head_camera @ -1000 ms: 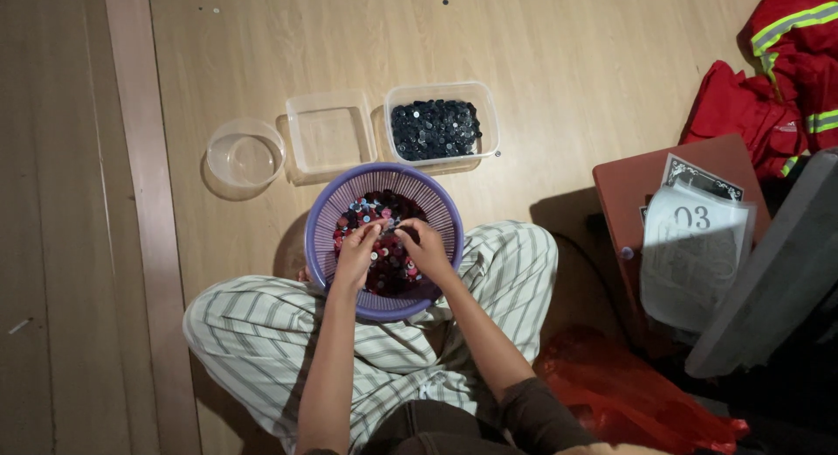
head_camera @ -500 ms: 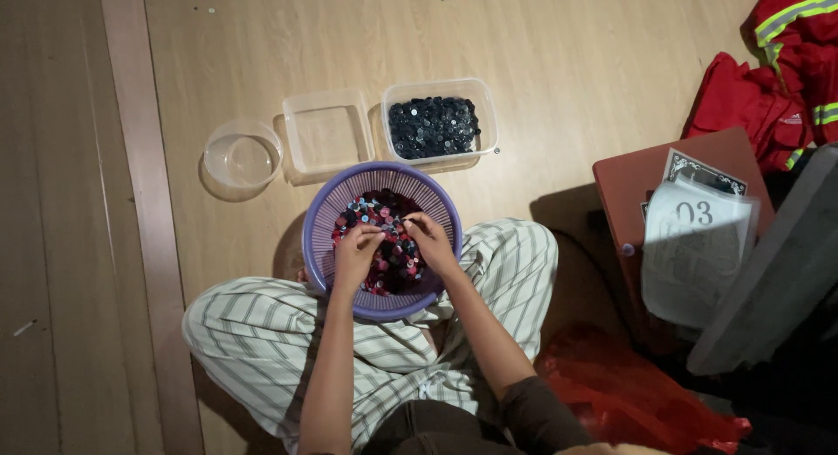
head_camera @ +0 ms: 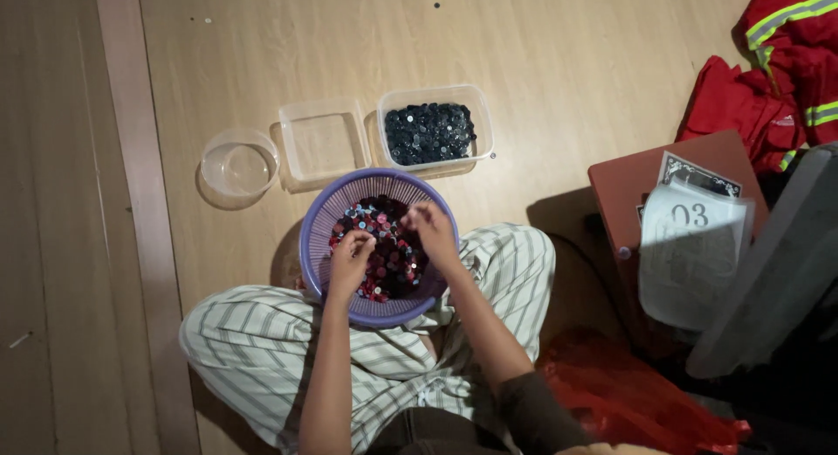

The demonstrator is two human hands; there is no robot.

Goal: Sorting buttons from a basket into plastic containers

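Head view: left hand was curled down into the purple basket, fingertips in the mixed small pieces, red, pink, blue and dark. I couldn't tell whether it was pinching one or just raking. Right hand sat at the far side of the same pile, fingers bunched together as if nipping a piece, but anything between them was too small for me to see. Basket rested on the floor against the person's crossed legs in striped trousers.

Progress, my read: partway. Rectangular clear tub beyond the basket, on the right, already held a layer of dark pieces. Middle clear tub and round clear bowl on the left looked empty. Basket pile was deep, so plenty left.

Labels and packages: reddish-brown board to the right carried a white sheet with large dark numerals in a clear sleeve, and a dark-bordered card poked out above it. Red plastic bag lay near the right knee. Red garments with yellow reflective stripes were in the top right corner.
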